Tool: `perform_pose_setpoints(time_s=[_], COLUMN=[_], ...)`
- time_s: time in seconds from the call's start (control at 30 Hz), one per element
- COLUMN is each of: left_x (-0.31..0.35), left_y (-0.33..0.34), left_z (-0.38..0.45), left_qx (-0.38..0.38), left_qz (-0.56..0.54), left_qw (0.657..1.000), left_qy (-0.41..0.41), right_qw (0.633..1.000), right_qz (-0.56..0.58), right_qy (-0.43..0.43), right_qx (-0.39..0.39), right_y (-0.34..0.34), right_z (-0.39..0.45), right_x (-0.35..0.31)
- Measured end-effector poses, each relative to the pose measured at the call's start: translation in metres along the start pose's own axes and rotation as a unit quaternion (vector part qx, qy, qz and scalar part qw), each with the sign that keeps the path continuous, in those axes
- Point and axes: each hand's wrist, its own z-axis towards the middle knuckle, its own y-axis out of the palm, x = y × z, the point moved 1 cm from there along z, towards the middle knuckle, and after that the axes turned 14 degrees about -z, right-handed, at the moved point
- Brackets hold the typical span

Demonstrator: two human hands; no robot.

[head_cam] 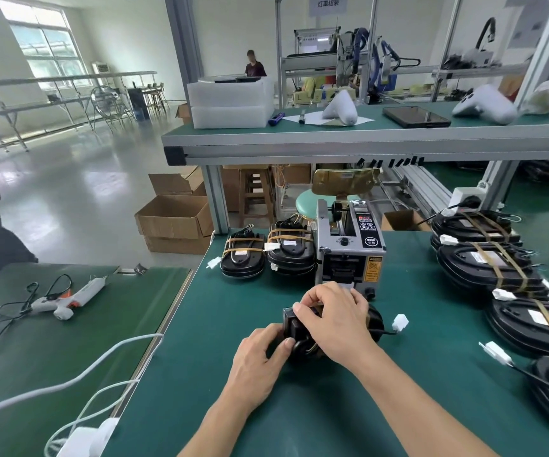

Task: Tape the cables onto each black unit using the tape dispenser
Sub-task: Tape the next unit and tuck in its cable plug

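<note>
The black unit (299,328), lying on the green surface (348,407) just before the tape dispenser (348,245), is steadied by the left hand (260,361), its grip clamped on the near edge, while the right hand (332,315) is curled over it, apparently pressing tape down so the cable (381,332) is kept in place.

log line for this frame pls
step: taping cable | left hand: holds black unit | right hand: presses on unit top, below dispenser outlet | taped units: two left of dispenser, more at right
</note>
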Motion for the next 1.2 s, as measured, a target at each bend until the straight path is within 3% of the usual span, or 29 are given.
perform_pose_setpoints(time_s=[0.63,0.77,0.87,0.97,1.2], left_x=[-0.006,-0.008,-0.009,-0.008,-0.006], left_y=[0.000,0.001,0.001,0.001,0.000], left_z=[0.002,0.002,0.002,0.002,0.001], left_qx=[0.006,0.008,0.008,0.008,0.009], left_qz=[0.011,0.010,0.017,0.020,0.013], left_qw=[1.000,1.000,1.000,1.000,1.000], left_qy=[0.010,0.014,0.018,0.015,0.008], right_qw=[1.000,0.994,0.994,0.988,0.942], right_qz=[0.021,0.101,0.063,0.054,0.172], right_qy=[-0.015,0.042,0.084,0.144,0.288], right_qx=[-0.007,-0.001,0.042,0.026,0.015], right_y=[-0.009,-0.026,-0.037,-0.038,-0.029], right_z=[-0.004,0.004,0.016,0.028,0.067], right_x=[0.003,0.010,0.019,0.033,0.067])
